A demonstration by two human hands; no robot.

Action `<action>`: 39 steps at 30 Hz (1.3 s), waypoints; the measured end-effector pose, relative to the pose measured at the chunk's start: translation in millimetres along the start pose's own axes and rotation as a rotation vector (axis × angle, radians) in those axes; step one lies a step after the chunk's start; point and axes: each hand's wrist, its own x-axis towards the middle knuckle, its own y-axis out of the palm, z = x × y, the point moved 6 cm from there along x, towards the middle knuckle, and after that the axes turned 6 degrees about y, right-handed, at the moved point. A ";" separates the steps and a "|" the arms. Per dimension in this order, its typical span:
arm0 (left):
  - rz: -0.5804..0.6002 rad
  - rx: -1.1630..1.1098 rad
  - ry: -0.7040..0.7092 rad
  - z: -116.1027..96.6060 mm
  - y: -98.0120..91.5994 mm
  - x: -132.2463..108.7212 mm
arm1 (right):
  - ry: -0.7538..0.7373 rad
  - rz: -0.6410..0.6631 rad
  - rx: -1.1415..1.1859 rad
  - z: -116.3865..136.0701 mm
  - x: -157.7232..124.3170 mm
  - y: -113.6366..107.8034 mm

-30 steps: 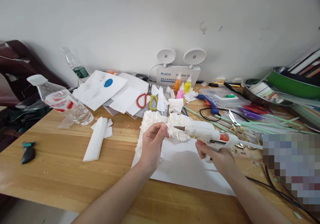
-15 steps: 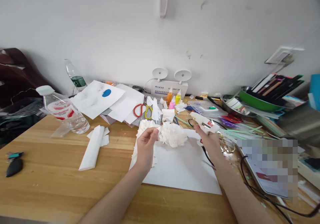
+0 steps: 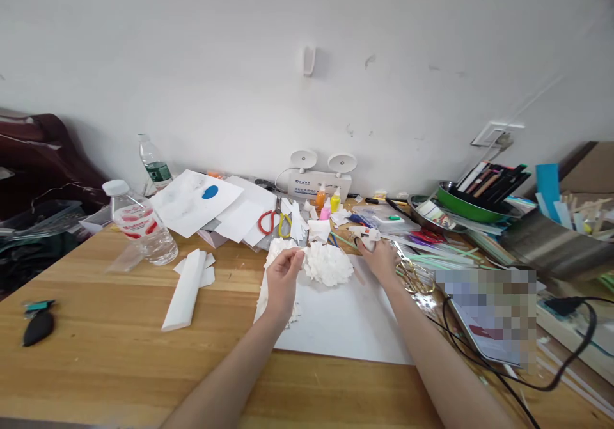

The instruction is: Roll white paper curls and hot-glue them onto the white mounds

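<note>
My left hand is closed in a pinch at the left edge of a ruffled white paper cluster. A small bit of white paper shows at its fingertips. More crumpled white paper lies behind and left of that hand. My right hand is wrapped round a white glue gun, to the right of the cluster; part of its handle is hidden by the fingers. Beneath both hands lies a large white sheet.
Red-handled scissors, paint bottles and paper scraps stand behind the cluster. A water bottle and folded paper are at left. On the right are gold-handled scissors, a tablet, black cables and a green pan.
My right hand has moved left with the glue gun, which now sits closer to the paper cluster. The left hand keeps its pinch. The camera view has shifted up and right.
</note>
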 end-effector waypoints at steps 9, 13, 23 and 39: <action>0.164 0.242 0.233 -75.7 -8.0 2.3 | -0.056 -0.011 0.098 -32.7 -21.5 -9.3; 0.363 0.489 0.338 -85.8 -19.3 4.2 | -0.070 -0.023 0.181 -42.0 -24.5 -13.4; 1.085 0.800 0.341 -38.6 -17.7 13.2 | -0.192 -0.186 0.444 -41.3 -28.3 -38.3; 1.603 1.196 0.923 -11.7 -2.9 2.6 | -0.158 -0.182 0.598 -48.1 -22.3 -37.3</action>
